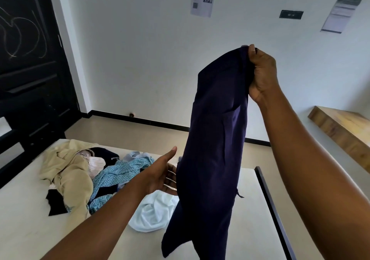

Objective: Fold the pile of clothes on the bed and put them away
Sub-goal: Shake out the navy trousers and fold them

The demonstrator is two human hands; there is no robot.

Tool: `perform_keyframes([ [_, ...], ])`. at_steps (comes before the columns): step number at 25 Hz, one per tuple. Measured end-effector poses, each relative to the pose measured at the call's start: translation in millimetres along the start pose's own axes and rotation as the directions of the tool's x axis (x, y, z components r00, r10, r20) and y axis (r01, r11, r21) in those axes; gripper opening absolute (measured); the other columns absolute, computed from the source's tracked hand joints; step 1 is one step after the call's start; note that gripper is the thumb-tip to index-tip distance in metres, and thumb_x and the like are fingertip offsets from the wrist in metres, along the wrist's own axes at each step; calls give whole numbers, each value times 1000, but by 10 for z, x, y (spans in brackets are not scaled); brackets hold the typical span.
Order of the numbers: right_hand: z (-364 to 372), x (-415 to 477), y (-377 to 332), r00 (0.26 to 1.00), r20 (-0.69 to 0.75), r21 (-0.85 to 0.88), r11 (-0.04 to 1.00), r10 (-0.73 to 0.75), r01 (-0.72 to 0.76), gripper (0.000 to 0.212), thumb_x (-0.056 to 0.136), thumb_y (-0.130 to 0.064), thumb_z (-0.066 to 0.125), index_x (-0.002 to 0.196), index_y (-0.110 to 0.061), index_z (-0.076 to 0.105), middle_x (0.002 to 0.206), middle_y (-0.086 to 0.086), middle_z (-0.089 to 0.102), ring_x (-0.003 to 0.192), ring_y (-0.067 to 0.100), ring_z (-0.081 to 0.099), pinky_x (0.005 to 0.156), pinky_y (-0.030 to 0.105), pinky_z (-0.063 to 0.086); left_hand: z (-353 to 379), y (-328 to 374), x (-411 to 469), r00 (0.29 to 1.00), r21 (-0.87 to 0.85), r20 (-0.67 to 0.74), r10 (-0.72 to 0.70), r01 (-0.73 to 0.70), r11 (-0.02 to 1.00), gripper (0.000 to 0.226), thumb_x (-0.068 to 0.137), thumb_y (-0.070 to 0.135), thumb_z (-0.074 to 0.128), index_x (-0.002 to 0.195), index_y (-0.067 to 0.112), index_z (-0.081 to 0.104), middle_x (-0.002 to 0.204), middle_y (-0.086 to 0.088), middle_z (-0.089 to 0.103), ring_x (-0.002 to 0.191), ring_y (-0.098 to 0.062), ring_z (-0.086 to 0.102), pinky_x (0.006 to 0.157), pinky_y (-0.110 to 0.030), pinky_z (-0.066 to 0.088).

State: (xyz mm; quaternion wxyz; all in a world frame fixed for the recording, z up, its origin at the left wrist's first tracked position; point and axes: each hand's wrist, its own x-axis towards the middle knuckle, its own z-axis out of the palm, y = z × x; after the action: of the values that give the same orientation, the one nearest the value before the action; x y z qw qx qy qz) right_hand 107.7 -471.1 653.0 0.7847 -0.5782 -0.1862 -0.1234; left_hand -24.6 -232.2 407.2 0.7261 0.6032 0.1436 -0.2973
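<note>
Right hand (262,73) pinches the navy garment (216,139) aloft, left hand (162,176) spread flat beside it, clothes pile (84,175) on the bed (26,229)

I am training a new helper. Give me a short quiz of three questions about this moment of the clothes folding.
1. True or false: the right hand grips the top of the dark navy cloth garment.
2. The left hand is: A. open; B. gripping a hanger; C. out of view.
3. On what does the crumpled beige cloth garment lie?
Key: 1 true; 2 A; 3 the pale flat bed.
</note>
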Motion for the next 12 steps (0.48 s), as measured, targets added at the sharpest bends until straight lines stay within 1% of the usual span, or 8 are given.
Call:
perform_keyframes([
  [1,-26,13,13,1000,-5,-7,1000,-5,5,23,105,-20,61,97,-6,77,91,8,75,93,24,70,94,43,58,89,0,0,1000,-46,-18,14,-14,999,79,83,82,56,92,4,67,85,-16,69,78,-31,70,73,-44,62],
  [3,-62,38,39,1000,-6,-19,1000,-12,12,23,105,-21,62,98,-5,77,95,12,74,97,28,69,99,48,58,265,36,11,990,-164,-114,88,-106,981,59,85,70,66,78,11,65,69,-5,64,64,-22,63,69,-38,57],
  [4,-75,49,50,1000,-6,-28,1000,-15,15,23,105,-21,62,99,-4,77,98,14,73,98,29,69,101,49,57,313,58,24,970,-188,-193,145,-182,965,50,87,62,70,72,14,62,63,-1,59,59,-18,57,67,-34,52],
  [5,-89,64,53,1000,-5,-37,999,-19,19,24,105,-21,62,100,-4,78,99,15,73,99,29,69,101,49,57,338,75,64,929,-165,-295,224,-281,946,44,88,52,73,69,14,60,61,1,56,58,-17,53,66,-32,49],
  [7,-118,83,66,1000,-5,-56,998,-28,27,23,105,-20,61,102,-3,77,98,13,75,98,26,70,98,45,59,338,94,133,767,11,-522,372,-430,903,29,90,29,75,71,10,65,65,1,62,65,-18,56,64,-29,48],
  [8,-130,88,81,1000,-1,-69,997,-29,29,23,105,-20,61,103,-2,77,98,12,75,97,25,71,95,42,60,318,84,155,674,113,-605,425,-455,883,20,90,22,76,73,12,70,67,0,67,67,-19,60,62,-28,49],
  [10,-171,98,112,999,15,-109,993,-36,37,24,106,-20,60,105,-2,76,99,12,75,97,24,71,90,37,60,244,60,198,505,262,-707,495,-464,846,16,89,20,79,74,17,74,69,1,71,67,-20,69,63,-30,55],
  [12,-233,127,134,999,19,-135,990,-46,48,25,106,-21,60,108,-1,75,101,12,76,98,24,71,90,36,59,94,74,228,311,367,-780,543,-475,800,14,88,24,80,76,19,76,70,0,72,67,-22,70,70,-37,59],
])
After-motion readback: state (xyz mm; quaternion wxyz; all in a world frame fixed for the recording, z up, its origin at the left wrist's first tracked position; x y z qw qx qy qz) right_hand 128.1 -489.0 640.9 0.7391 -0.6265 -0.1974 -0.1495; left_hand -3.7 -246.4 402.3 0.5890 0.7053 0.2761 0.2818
